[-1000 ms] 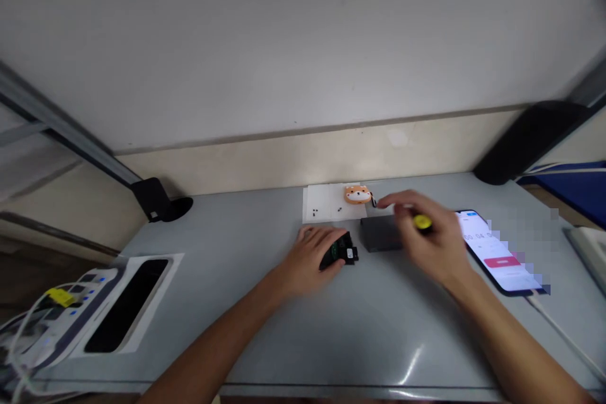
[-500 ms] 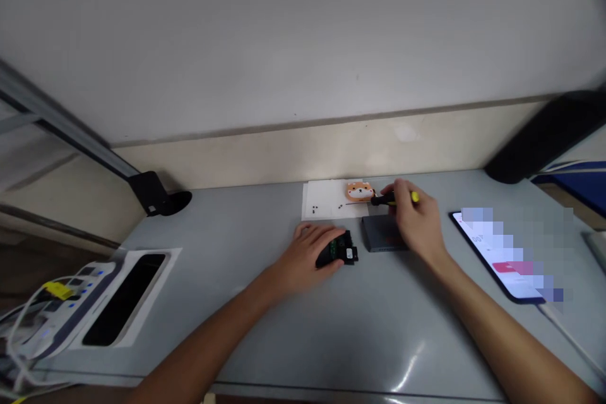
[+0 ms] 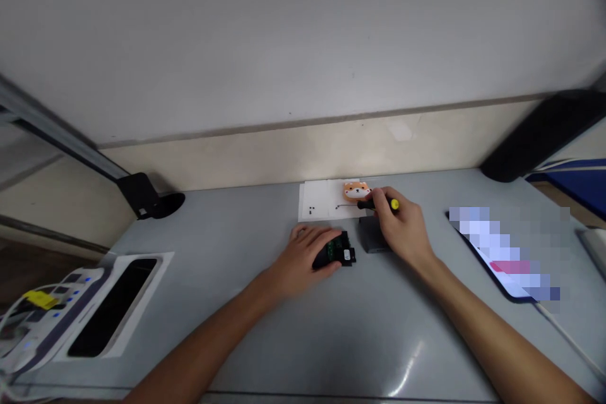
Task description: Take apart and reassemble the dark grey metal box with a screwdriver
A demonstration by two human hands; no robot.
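- Black and yellow, the screwdriver (image 3: 367, 204) is pinched tight in the grip of the right hand (image 3: 402, 224). Its thin end points to 9 o'clock.
- The left hand (image 3: 307, 251) has its grip wrapped around a black gadget (image 3: 348, 255) with green inside, down on the worktop (image 3: 284, 341). The screwdriver is at 1 o'clock from this gadget.
- White paper (image 3: 318, 192) lies at 12 o'clock from the gadget. Tiny dark bits (image 3: 310, 208) sit on it, some close to the screwdriver's end and some more to 9 o'clock. I can't tell if any get touched.
- An orange and white animal face (image 3: 356, 190) is on the paper too.
- A dark grey box (image 3: 372, 237) is at 3 o'clock from the gadget, just beside it. The right hand hides part of it.
- A lit phone (image 3: 502, 259) with a white wire (image 3: 568, 336) lies between 3 and 4 o'clock from the right hand.
- A dark phone (image 3: 113, 306) lies on a white sheet (image 3: 141, 303), between 8 and 9 o'clock from the left hand.
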